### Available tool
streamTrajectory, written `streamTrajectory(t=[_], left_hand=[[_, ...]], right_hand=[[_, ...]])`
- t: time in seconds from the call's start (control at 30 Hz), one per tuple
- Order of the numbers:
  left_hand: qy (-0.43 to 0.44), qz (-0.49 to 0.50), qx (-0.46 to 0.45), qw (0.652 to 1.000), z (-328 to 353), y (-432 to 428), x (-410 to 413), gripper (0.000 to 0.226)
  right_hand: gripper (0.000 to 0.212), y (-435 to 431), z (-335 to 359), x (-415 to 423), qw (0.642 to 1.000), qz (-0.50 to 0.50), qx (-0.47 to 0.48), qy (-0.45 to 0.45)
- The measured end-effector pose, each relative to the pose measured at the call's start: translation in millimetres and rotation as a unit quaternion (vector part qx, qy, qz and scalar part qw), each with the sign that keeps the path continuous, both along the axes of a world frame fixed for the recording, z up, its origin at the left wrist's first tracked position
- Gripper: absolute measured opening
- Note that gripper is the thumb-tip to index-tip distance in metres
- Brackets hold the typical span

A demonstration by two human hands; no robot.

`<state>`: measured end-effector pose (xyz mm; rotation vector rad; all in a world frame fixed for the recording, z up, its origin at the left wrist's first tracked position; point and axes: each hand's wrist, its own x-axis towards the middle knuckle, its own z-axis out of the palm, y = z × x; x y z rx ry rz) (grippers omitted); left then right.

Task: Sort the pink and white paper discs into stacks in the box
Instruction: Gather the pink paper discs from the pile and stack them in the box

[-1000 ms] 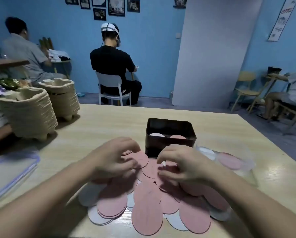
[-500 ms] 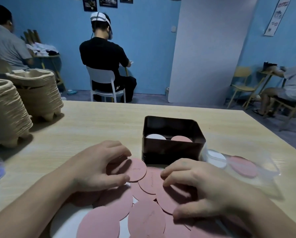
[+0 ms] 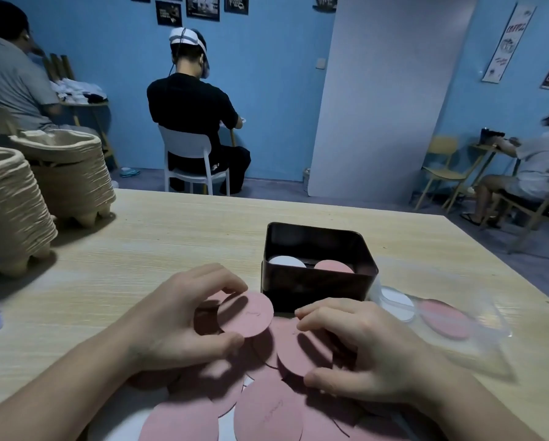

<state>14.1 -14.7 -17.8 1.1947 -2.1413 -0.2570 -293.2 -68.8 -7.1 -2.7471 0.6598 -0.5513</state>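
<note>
- Loose discs [image 3: 266, 409] are lying overlapped on the table [image 3: 171, 233], nearest.
- Right hand [image 3: 371, 354] is pinching a second pink disc [image 3: 301, 354] between thumb and curled fingers.
- Left hand [image 3: 177, 319] is pinching a lifted pink disc [image 3: 247, 315], just before the box [image 3: 314, 288].
- Box is holding a white stack [image 3: 286, 261] left, a pink stack [image 3: 333, 267] right.

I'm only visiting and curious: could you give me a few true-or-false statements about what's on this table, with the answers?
1. The left hand pinches a round pink paper disc. True.
2. The dark square metal box holds only pink discs. False: a white stack sits beside a pink stack in it.
3. The right hand lies flat and empty. False: its fingers curl round a second pink disc.
4. The box stands beyond the loose pile of discs on the pale wooden table. True.
5. The stacked pulp egg trays stand right of the box. False: they are at the table's left edge.
</note>
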Motion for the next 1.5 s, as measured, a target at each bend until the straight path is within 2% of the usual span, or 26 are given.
streamTrajectory(t=[0.17,0.37,0.5,0.73,0.97,1.23,1.33,1.5], left_hand=[[0.017,-0.051,-0.031,0.998,-1,3,-18,0.042],[-0.014,-0.048,-0.070,0.996,-9,0,-29,0.037],[0.018,-0.055,-0.062,0.996,-16,-4,-33,0.035],[0.036,-0.035,-0.080,0.995,-21,-6,-32,0.038],[0.032,-0.029,-0.092,0.995,-23,-8,-31,0.032],[0.039,-0.023,-0.100,0.994,-19,-8,-29,0.039],[0.036,-0.024,-0.103,0.994,-18,-8,-31,0.029],[0.018,-0.044,-0.121,0.991,-17,-7,-31,0.019]], right_hand=[[0.050,4,-1,9,0.997,-0.005,-0.065,-0.038],[0.042,1,-6,16,0.988,-0.006,-0.113,-0.103],[0.040,-3,-13,22,0.983,0.018,-0.136,-0.120],[0.036,-9,-19,26,0.988,-0.004,-0.081,-0.133],[0.035,-12,-22,24,0.995,0.008,-0.074,-0.068],[0.031,-11,-21,21,0.987,0.022,-0.080,-0.138],[0.030,-12,-21,21,0.984,0.020,-0.078,-0.157],[0.033,-12,-22,22,0.988,0.015,-0.065,-0.139]])
